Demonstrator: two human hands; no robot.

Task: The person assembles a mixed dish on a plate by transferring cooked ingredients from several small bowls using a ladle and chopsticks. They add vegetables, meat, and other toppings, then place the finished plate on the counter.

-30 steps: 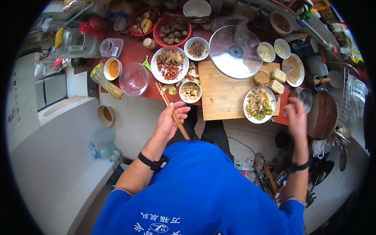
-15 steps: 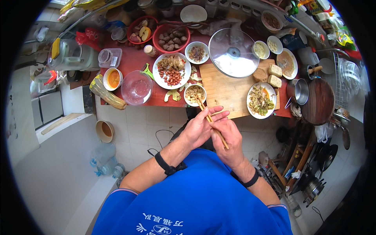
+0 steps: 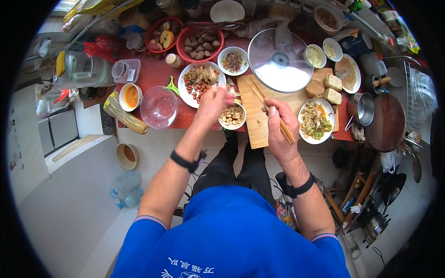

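Observation:
My right hand (image 3: 282,124) grips a pair of wooden chopsticks (image 3: 257,94), their tips over the wooden cutting board (image 3: 254,121). My left hand (image 3: 215,103) hangs over the near edge of a white plate (image 3: 183,96) of peanuts and chopped food. Its fingers are smeared by motion, so what they hold, if anything, is unclear. Just beneath that hand stands a small white bowl (image 3: 244,121) of diced pale cubes. To the right, a white plate (image 3: 330,131) of shredded vegetables rests at the board's near corner.
A glass lid (image 3: 278,76) lies across the board's far side, near pale blocks (image 3: 333,96). Left are an empty clear bowl (image 3: 160,107), a squash (image 3: 121,116) and a bowl of orange liquid (image 3: 131,96). Behind stands a red basket (image 3: 178,46) of round brown items. A saucepan (image 3: 364,111) is far right.
My hands, together on the chopsticks before, are now apart. The left has moved forward and left toward the peanut plate; the right has moved forward and right, keeping the chopsticks.

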